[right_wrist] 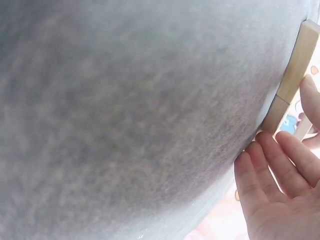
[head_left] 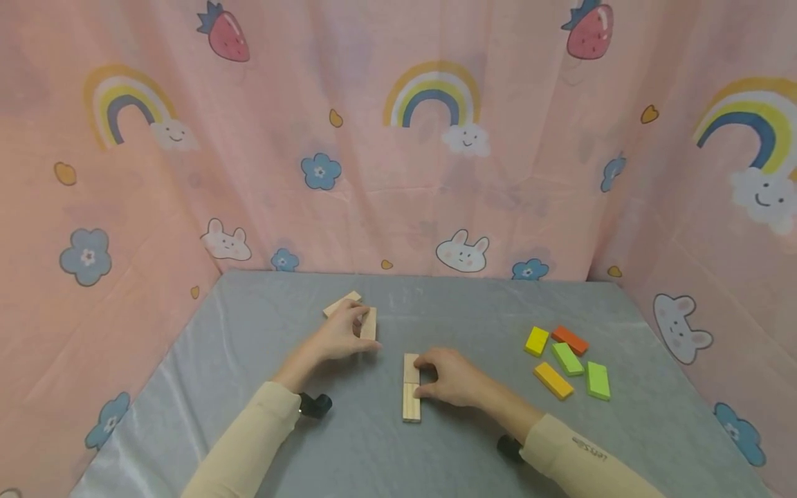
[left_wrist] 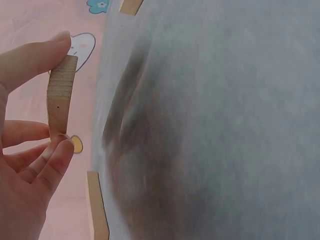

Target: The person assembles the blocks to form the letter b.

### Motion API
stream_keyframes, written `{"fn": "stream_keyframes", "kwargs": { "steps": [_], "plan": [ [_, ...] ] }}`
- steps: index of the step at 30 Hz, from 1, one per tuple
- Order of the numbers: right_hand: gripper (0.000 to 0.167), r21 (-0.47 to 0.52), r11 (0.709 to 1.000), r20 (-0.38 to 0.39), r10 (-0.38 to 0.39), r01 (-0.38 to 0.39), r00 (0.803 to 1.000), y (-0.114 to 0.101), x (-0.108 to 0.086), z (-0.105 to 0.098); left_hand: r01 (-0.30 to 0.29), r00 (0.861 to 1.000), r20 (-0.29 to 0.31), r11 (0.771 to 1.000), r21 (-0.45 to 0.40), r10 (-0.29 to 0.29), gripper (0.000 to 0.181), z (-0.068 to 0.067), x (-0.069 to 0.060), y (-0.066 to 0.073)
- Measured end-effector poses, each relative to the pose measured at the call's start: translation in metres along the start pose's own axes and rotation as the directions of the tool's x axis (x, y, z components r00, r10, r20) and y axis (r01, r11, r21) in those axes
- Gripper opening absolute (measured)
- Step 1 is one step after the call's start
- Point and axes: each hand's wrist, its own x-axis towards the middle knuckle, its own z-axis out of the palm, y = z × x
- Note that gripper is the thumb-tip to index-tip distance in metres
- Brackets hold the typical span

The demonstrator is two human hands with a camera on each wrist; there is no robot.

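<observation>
My left hand [head_left: 336, 333] pinches a plain wooden block [head_left: 370, 324] between thumb and fingers. In the left wrist view this wooden block [left_wrist: 61, 95] is held above the cloth. Behind that hand lies another wooden block [head_left: 341, 303], partly hidden by it. Two more wooden blocks, a far one [head_left: 410, 368] and a near one [head_left: 411, 404], lie end to end in a straight row at the middle. Along the row's right side, my right hand [head_left: 457, 377] touches them with its fingertips and thumb. The right wrist view shows its fingers [right_wrist: 275, 167] fairly straight, at one block's end.
On the right of the grey cloth-covered table [head_left: 473, 449] lie several coloured blocks: yellow [head_left: 537, 341], red-orange [head_left: 569, 340], orange [head_left: 553, 380], and two green ones, one [head_left: 568, 359] beside the other [head_left: 598, 381]. A pink patterned curtain [head_left: 386, 207] encloses the back and sides.
</observation>
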Motion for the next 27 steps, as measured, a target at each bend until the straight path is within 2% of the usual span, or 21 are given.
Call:
{"fn": "stream_keyframes", "kwargs": {
  "steps": [6,15,20,27],
  "plan": [
    [0.048,0.005,1.000,0.006,0.010,-0.010,1.000,0.000,0.001,0.000,-0.001,1.000,0.009,1.000,0.019,0.001,0.083,0.007,0.004,0.008],
    [0.047,0.001,1.000,0.009,0.005,-0.005,1.000,0.000,0.001,-0.001,-0.072,0.996,0.048,0.997,0.031,0.071,0.084,0.019,0.015,0.012],
    [0.047,0.001,1.000,0.010,-0.003,0.003,1.000,0.000,0.001,-0.001,-0.049,0.998,0.053,0.998,0.047,0.046,0.086,0.027,0.022,0.014],
    [0.048,0.003,1.000,0.013,-0.003,0.003,1.000,0.001,0.001,-0.001,-0.023,0.999,0.049,0.999,0.025,0.022,0.089,0.036,0.034,0.015]
  ]
}}
